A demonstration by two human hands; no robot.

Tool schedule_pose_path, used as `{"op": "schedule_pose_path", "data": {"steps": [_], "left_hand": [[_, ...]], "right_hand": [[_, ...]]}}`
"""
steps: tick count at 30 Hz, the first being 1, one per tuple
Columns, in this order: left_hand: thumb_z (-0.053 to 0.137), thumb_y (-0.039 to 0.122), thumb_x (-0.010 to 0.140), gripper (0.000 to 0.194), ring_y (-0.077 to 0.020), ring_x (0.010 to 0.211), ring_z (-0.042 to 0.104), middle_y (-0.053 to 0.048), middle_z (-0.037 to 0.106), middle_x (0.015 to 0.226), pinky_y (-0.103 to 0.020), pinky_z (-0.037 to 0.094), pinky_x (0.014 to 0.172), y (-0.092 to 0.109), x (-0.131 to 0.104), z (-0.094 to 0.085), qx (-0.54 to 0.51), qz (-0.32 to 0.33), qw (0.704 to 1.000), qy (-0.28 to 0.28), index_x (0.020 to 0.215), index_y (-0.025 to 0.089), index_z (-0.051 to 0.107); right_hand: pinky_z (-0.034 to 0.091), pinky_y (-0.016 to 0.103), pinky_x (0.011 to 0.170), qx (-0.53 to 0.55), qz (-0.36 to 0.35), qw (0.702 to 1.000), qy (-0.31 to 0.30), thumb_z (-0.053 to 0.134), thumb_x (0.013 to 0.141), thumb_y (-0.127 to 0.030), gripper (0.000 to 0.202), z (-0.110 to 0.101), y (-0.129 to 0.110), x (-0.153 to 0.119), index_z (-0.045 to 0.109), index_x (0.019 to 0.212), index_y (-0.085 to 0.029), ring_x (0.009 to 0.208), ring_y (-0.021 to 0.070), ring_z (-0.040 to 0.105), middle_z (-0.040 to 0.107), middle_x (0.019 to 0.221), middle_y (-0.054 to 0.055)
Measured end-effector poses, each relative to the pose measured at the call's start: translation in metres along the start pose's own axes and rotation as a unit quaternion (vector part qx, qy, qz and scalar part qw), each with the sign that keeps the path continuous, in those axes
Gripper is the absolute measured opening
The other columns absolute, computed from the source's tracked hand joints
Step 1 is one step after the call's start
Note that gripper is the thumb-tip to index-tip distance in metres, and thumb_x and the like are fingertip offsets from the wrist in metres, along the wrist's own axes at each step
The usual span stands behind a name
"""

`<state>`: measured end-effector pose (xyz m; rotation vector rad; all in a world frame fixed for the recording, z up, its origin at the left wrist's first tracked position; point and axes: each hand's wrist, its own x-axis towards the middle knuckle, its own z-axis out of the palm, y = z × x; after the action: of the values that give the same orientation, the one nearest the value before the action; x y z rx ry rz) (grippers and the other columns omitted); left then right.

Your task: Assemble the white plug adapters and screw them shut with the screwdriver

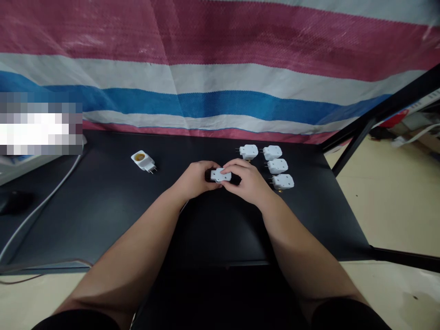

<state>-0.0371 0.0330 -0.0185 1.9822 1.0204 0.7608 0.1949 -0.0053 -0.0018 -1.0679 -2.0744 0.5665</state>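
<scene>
Between my two hands is a white plug adapter [220, 175] with small round holes on its upper face. My left hand [197, 178] grips its left end with thumb and fingers. From the other side, my right hand [249, 178] pinches its right end, fingertips over the top edge and thumb below. Right of my hands, several similar white adapters lie on the black table, among them one near the back [250, 151] and one in front [283, 182], their metal pins facing left. Off to the left lies a white lamp-socket plug [143, 160], its round opening upward and pins pointing right.
The black table [120, 206] ends at the right beside a black metal frame [354, 133]. A striped tarp [220, 78] hangs behind it. At the left are a pale cable [48, 198], a dark rounded object [13, 201] and a blurred-out bright area.
</scene>
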Motion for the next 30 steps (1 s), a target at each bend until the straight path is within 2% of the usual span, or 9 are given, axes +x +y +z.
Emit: {"op": "schedule_pose_path", "data": {"steps": [4,10,16,20,23,26,30], "left_hand": [[0.091,0.024,0.076,0.037,-0.022,0.085,0.074,-0.004,0.081,0.101,-0.033,0.054,0.076,0.001,0.0,0.0,-0.001,0.002,1.0,-0.003,0.111,0.022,0.079],[0.092,0.025,0.075,0.037,-0.0222,0.086,0.074,-0.004,0.081,0.101,-0.033,0.054,0.077,0.001,0.0,0.001,-0.001,0.007,1.0,0.002,0.109,0.022,0.079],[0.093,0.029,0.076,0.038,-0.0204,0.082,0.073,-0.003,0.08,0.097,-0.031,0.053,0.075,-0.003,0.0,0.001,-0.002,-0.001,1.0,-0.005,0.11,0.021,0.078],[0.093,0.025,0.076,0.038,-0.0187,0.082,0.072,-0.002,0.078,0.097,-0.03,0.055,0.074,0.0,0.0,0.0,0.002,-0.003,1.0,-0.011,0.109,0.02,0.076],[0.093,0.023,0.075,0.052,-0.0158,0.08,0.071,-0.005,0.073,0.113,-0.029,0.059,0.07,0.005,-0.001,-0.001,-0.018,-0.021,1.0,-0.011,0.123,0.02,0.072],[0.095,0.022,0.074,0.066,-0.0142,0.08,0.07,-0.007,0.063,0.124,-0.03,0.063,0.069,0.008,-0.002,-0.001,-0.016,-0.027,0.999,0.005,0.134,0.021,0.068],[0.092,0.018,0.077,0.066,-0.0136,0.079,0.069,-0.006,0.061,0.119,-0.032,0.064,0.07,0.007,-0.002,-0.001,0.003,-0.023,1.0,0.003,0.137,0.022,0.066]], "right_hand": [[0.063,0.048,0.101,0.006,0.0,1.0,-0.003,0.08,0.092,-0.018,0.02,0.001,0.0,0.0,0.079,0.11,-0.026,0.112,0.0264,0.075,0.076,0.121,0.008],[0.06,0.053,0.1,-0.045,0.029,0.998,-0.025,0.086,0.09,-0.018,0.017,-0.001,-0.002,0.003,0.081,0.103,-0.027,0.106,0.0289,0.072,0.079,0.118,0.006],[0.058,0.049,0.103,-0.029,0.059,0.997,-0.051,0.085,0.09,-0.015,0.017,0.001,-0.007,0.005,0.078,0.102,-0.025,0.11,0.0278,0.075,0.078,0.121,0.006],[0.058,0.047,0.101,-0.05,0.043,0.996,-0.055,0.084,0.089,-0.014,0.018,0.001,-0.005,0.005,0.075,0.101,-0.024,0.113,0.0288,0.074,0.079,0.12,0.007],[0.058,0.045,0.099,-0.06,0.029,0.997,-0.036,0.084,0.089,-0.016,0.016,-0.015,0.003,0.004,0.074,0.099,-0.024,0.11,0.0285,0.074,0.08,0.116,0.007],[0.059,0.045,0.096,-0.1,0.065,0.993,0.022,0.084,0.086,-0.017,0.02,-0.043,0.014,0.0,0.073,0.102,-0.022,0.108,0.0299,0.074,0.08,0.117,0.009],[0.058,0.047,0.097,-0.177,0.11,0.978,-0.016,0.081,0.09,-0.017,0.022,-0.071,0.023,-0.003,0.073,0.11,-0.022,0.109,0.0313,0.073,0.079,0.117,0.01]]}}
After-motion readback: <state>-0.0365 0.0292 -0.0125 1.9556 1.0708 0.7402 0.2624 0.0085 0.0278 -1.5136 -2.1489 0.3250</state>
